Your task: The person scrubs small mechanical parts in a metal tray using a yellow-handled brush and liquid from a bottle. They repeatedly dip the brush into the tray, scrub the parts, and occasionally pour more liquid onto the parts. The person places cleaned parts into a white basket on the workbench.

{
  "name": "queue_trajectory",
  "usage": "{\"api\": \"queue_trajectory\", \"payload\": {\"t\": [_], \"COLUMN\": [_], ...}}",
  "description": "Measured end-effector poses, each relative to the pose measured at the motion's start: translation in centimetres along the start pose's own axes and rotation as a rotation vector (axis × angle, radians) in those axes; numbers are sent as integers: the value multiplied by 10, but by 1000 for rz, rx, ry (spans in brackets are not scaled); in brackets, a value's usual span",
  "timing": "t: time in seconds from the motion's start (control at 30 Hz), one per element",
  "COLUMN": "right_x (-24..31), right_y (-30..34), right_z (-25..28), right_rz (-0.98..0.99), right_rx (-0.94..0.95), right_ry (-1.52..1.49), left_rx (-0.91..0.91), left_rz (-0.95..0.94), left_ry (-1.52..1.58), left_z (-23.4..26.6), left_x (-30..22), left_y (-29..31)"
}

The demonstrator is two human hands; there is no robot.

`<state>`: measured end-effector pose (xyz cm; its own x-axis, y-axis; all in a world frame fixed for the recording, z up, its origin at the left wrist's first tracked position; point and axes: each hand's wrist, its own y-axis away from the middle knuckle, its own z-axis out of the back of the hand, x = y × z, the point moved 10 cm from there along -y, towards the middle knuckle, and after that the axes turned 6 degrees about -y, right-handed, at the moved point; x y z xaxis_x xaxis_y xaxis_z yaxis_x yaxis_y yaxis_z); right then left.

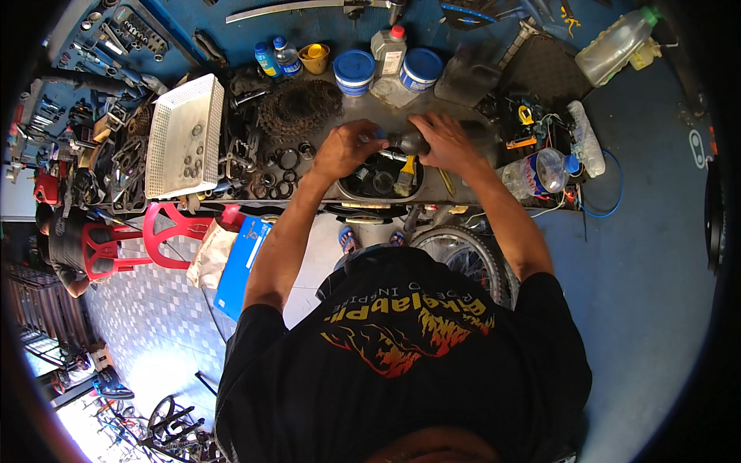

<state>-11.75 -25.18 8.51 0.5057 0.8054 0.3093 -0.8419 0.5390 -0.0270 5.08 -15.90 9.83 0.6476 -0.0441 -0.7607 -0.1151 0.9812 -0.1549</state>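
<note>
Just above frame centre, we wrap our left hand (342, 149) and right hand (441, 142) around a dark metal cylindrical part (407, 141), fingers closed on it above the oval black tray (380, 179). Further up sit two blue-lidded tubs (354, 71); upper left, a white perforated basket (184, 135).

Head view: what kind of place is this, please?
Most likely a bicycle repair workshop: a spoked wheel leans under the cluttered workbench, tools hang on the blue wall, and a sprocket cassette lies among metal rings.
</note>
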Motion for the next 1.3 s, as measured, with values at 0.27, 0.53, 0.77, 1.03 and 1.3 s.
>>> {"api": "queue_trajectory", "payload": {"t": [0.27, 0.53, 0.77, 1.03, 1.3], "right_x": [11, 13, -43, -66, -83], "right_y": [-11, -27, -76, -143, -155], "right_z": [20, 28, 66, 54, 46], "right_rz": [-32, -4, -187, -196, -152], "right_rx": [-107, -233, -479, -572, -571], "right_ry": [-148, -290, -778, -809, -752], "left_rx": [-64, -117, -275, -110, -147], "left_rz": [-81, -191, -114, 57, 142], "left_ry": [-129, -135, -67, -71, -60], "left_z": [3, 37, 75, 35, 36], "left_x": [-20, -43, -49, -6, 17], "left_y": [-17, -30, -27, 32, 67]}}
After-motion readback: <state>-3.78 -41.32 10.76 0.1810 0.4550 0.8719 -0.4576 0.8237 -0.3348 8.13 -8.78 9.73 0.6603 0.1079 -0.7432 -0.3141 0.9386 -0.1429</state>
